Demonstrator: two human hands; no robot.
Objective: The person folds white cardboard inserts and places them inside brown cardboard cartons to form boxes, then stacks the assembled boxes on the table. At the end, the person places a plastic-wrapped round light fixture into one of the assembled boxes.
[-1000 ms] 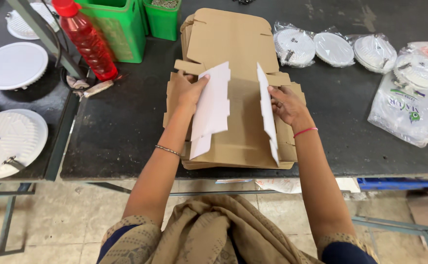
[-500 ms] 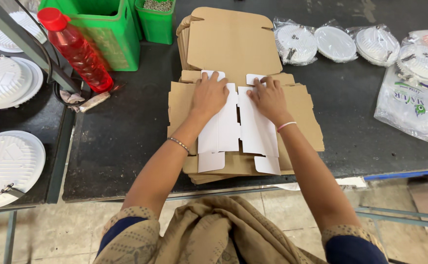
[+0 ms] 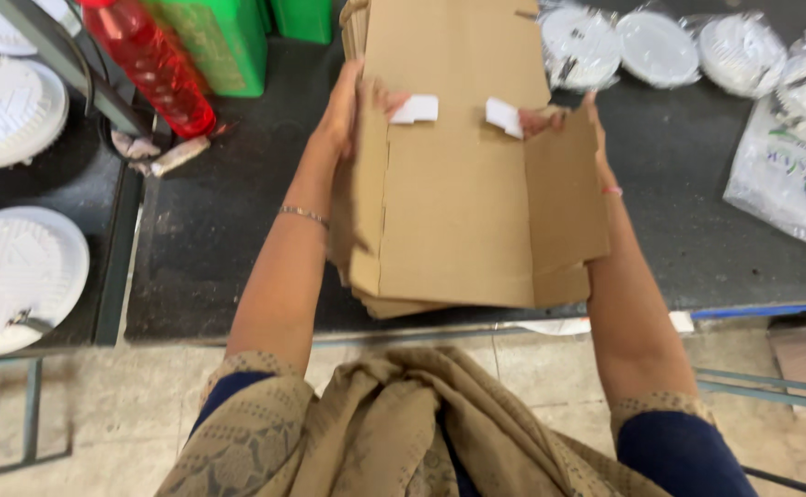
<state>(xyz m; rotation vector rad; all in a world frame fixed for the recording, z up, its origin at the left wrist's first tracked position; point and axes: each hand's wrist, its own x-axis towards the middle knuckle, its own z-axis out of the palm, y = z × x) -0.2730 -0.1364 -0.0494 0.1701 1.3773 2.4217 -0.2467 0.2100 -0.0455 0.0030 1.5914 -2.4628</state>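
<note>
Work surface: dark table [image 3: 237,230], its front edge just above the person's lap.

Box blank: brown cardboard box blank [image 3: 463,198], part-folded, lifted over the front-middle of the table. It covers a stack of flat blanks [image 3: 394,306] that peeks out at its lower left.

Left hand: left hand [image 3: 346,109] wraps the blank's left flap near the far corner — fingers closed over the edge, thumb side outward.

Right hand: right hand [image 3: 576,120] holds the right flap at the matching far corner; fingers curl behind the board, so the exact grip cannot be told.

White tabs: two small white tabs [image 3: 417,109] show on the panel between the hands.

Handling, as a judgement: light, stiff corrugated board that bends cleanly only at its creases. Not slippery, though corners crush and thin flaps tear. Best held at the flap edges near the folds, as now.

Around it: red bottle [image 3: 150,64] and green bin [image 3: 214,41] toward the far-left corner; bagged white discs [image 3: 661,46] along the far-right edge; white round plates [image 3: 16,276] on a rack left of the table.

Hidden or unclear: the blank's far end is cut off at the top — its inner face cannot be seen. The stack's count is hidden.
</note>
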